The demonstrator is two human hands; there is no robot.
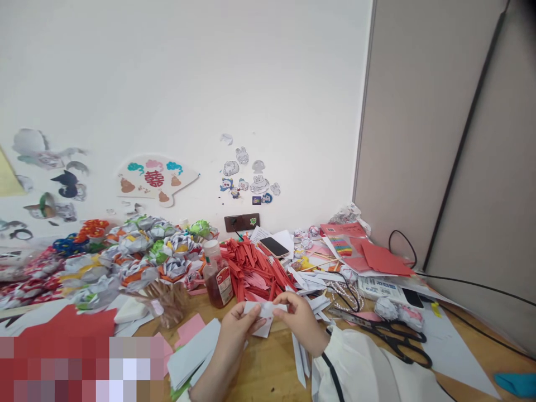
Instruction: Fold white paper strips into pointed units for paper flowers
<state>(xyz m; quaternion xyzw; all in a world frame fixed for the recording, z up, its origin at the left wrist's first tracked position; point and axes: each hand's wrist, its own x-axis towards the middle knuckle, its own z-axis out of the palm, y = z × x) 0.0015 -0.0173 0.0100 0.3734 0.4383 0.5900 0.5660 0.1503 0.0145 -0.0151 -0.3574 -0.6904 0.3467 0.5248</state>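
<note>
My left hand and my right hand meet low in the middle of the view, both pinching a small piece of white paper between their fingertips. The paper is partly folded and held just above the wooden table. My right arm wears a white sleeve. A heap of red folded paper strips lies right behind the hands. Loose white folded strips lie under and beside my right wrist.
A red-liquid bottle stands left of the strips, beside a cup of paper flowers. A phone lies behind, black scissors to the right, with red sheets and cables near the wall panel.
</note>
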